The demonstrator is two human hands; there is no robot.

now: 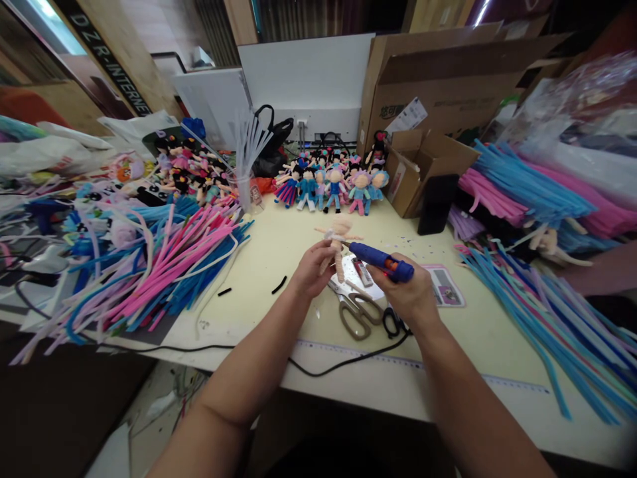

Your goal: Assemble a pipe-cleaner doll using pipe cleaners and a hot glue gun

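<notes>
My left hand [314, 269] is closed on a beige pipe-cleaner doll [339, 232], holding it upright above the table by its body. The doll has a rounded head, outstretched arms and a pale band around its chest. In my right hand [411, 289] is a blue glue gun [381, 259], its nozzle pointing left at the doll's body. Whether the tip touches the doll I cannot tell. Below my hands lie large brown-handled scissors [359, 315], with a smaller black-handled pair [393, 322] beside them.
Bundles of pipe cleaners lie left [164, 265] and right [542, 299]. Finished dolls [333, 186] stand at the back, near an open cardboard box [423, 166] and a black phone-like slab [436, 204]. A black cord [328, 372] crosses the front by a ruler [488, 380].
</notes>
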